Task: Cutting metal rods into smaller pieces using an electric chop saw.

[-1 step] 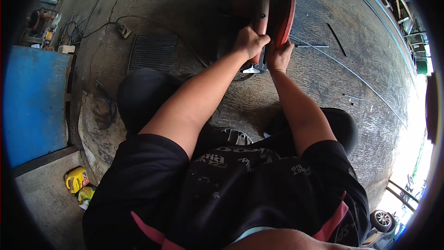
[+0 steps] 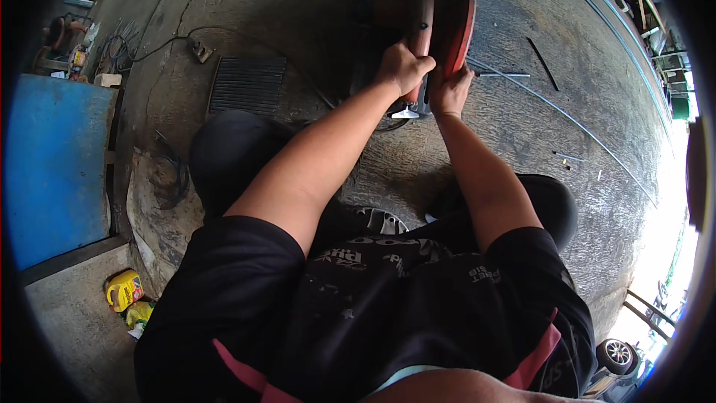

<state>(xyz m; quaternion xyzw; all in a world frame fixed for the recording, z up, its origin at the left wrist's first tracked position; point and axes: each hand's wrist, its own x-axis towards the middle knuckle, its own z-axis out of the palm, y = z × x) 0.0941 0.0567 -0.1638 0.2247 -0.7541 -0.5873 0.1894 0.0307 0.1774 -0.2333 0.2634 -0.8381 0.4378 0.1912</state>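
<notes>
A cut-off saw (image 2: 422, 7), dark with worn reddish parts, stands on the floor in front of me. Its upright reddish guard has my left hand (image 2: 405, 69) closed on its lower part, thumb along the near side. Just to the right is a large round red disc-shaped part (image 2: 464, 26), seen almost edge-on. My right hand (image 2: 452, 92) grips this part's lower edge; some of its fingers are hidden behind it. A small pale metal piece (image 2: 405, 113) shows below my left hand. Shadow hides much of the saw's base.
A ribbed dark panel (image 2: 247, 83) lies left of the saw, with a cable (image 2: 224, 27) running past. Thin metal rods (image 2: 574, 121) and a dark bar (image 2: 543, 64) lie on the right. A blue panel (image 2: 60, 168) and yellow jug (image 2: 124, 289) are far left.
</notes>
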